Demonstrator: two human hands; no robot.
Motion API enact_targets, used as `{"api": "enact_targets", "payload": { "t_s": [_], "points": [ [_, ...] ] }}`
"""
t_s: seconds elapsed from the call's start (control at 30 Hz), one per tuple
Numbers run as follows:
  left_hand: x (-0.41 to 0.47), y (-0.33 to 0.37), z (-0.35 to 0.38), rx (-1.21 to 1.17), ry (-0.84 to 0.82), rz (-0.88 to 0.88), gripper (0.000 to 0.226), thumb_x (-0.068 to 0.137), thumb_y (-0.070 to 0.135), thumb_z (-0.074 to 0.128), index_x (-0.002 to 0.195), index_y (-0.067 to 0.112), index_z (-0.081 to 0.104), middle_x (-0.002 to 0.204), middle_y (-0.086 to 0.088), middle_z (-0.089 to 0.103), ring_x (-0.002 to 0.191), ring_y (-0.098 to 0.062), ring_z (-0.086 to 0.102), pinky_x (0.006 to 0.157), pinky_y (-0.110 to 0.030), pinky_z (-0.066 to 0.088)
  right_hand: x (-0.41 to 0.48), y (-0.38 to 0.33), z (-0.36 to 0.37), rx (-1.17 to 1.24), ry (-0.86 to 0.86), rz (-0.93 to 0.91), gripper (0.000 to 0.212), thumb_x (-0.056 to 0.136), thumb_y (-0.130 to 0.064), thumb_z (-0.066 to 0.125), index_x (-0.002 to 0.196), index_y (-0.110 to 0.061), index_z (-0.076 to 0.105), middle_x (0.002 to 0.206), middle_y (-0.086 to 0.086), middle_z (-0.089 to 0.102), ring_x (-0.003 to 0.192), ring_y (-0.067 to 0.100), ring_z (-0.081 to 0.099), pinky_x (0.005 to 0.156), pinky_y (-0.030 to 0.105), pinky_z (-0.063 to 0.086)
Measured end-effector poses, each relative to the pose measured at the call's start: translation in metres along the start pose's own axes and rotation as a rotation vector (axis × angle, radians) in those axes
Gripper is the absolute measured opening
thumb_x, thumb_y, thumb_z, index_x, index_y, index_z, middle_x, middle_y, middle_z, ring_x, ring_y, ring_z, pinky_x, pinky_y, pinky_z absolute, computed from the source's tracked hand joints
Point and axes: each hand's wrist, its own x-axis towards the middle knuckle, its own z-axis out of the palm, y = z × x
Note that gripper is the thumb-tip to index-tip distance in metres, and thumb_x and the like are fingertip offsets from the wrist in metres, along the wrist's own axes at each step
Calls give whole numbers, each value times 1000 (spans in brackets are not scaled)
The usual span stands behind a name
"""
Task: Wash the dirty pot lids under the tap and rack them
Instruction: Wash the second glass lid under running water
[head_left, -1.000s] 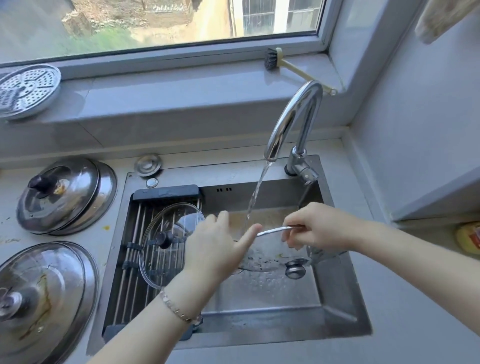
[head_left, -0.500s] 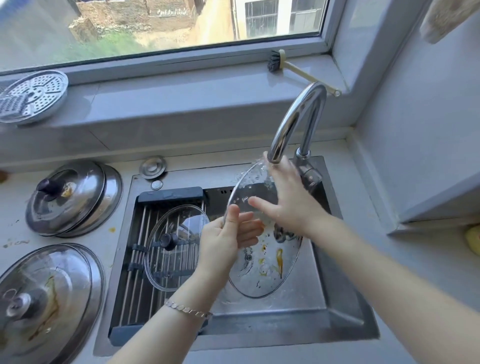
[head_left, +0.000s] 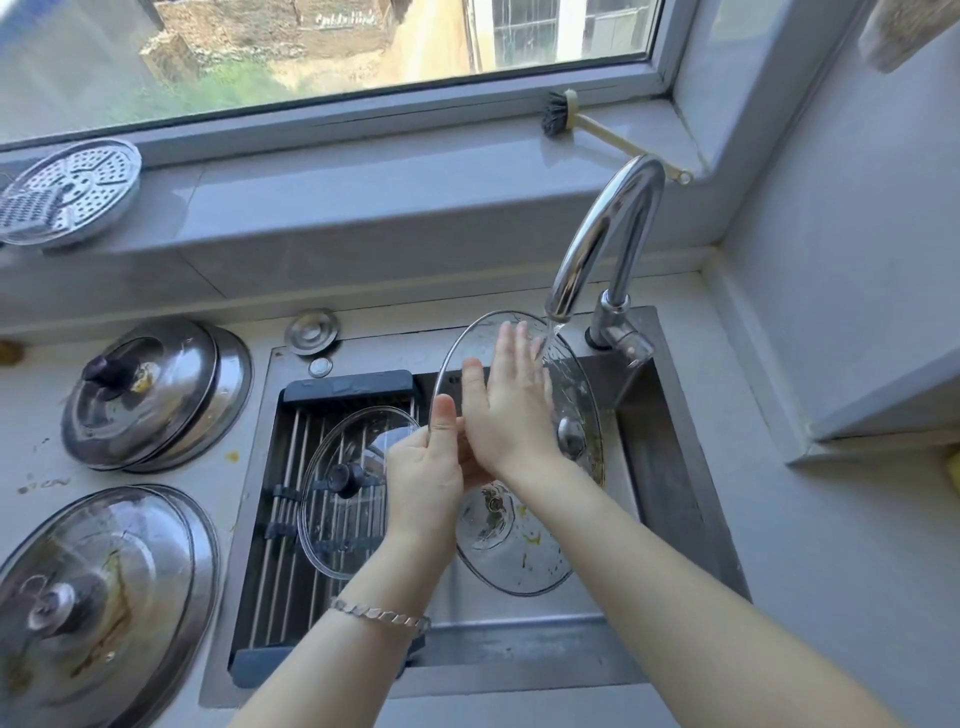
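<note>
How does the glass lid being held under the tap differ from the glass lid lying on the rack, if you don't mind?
The held glass lid stands tilted on edge over the sink; the racked glass lid lies flat, knob up. The held one shows yellowish residue and running water; the racked one looks clean. The left hand grips the held lid's rim while the right hand rubs it; nobody touches the racked one. Both are round, clear glass.

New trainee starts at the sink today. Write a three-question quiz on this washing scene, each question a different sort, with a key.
1. True or false: the tap is running.
2. Which hand grips the rim of the glass lid under the tap? A) left hand B) right hand
3. Fill in: a second glass lid lies on the ___ across the sink.

Key: 1 true. 2 A; the right hand lies flat on the glass, fingers spread near the water. 3 rack.
</note>
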Motion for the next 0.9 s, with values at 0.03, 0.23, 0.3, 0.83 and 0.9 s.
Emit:
{"api": "enact_targets", "payload": {
  "t_s": [0.03, 0.23, 0.3, 0.83, 0.9],
  "points": [
    [1, -1, -2, 3, 18, 5, 46, 94, 36, 41, 69, 6, 66, 54, 0, 68, 54, -13, 66, 51, -25, 55, -5, -3, 2, -11, -16, -66, 62, 97, -43, 15, 149, -16, -6, 157, -1, -14, 143, 14, -18, 117, 35, -12],
    [-6, -7, -7, -19, -59, -28, 54, 79, 49, 43, 83, 0, 66, 66, -10, 73, 62, -23, 72, 56, -31, 60, 11, 8, -11, 6, -98, 178, 77, 94, -58, 19, 147, -12, -11, 155, 12, -18, 143, 22, -18, 115, 37, -10],
    [-8, -9, -4, -4, -65, -32, 53, 81, 48, 43, 82, 0, 66, 65, -10, 72, 61, -23, 71, 54, -30, 59, 13, 3, -13, 49, -93, 276, 73, 96, -53, 16, 147, -8, -12, 155, 16, -17, 143, 25, -19, 114, 37, -11],
    [15, -6, -13, -111, 181, -100, 49, 92, 48, 41, 78, 10, 68, 78, -8, 74, 73, -20, 70, 71, -33, 56, -32, 16, 34, -131, 60, -504, 56, 94, -35, 19, 144, -13, 30, 153, 5, 26, 143, 18, 17, 116, 37, 7],
    [20, -2, -19, -189, 179, -122, 52, 93, 51, 37, 85, 8, 66, 81, -9, 74, 80, -22, 72, 77, -34, 57, -50, 41, 41, -183, 44, -647, 49, 99, -33, 18, 141, -12, 33, 148, 6, 35, 141, 18, 23, 114, 39, 13]
  ]
}}
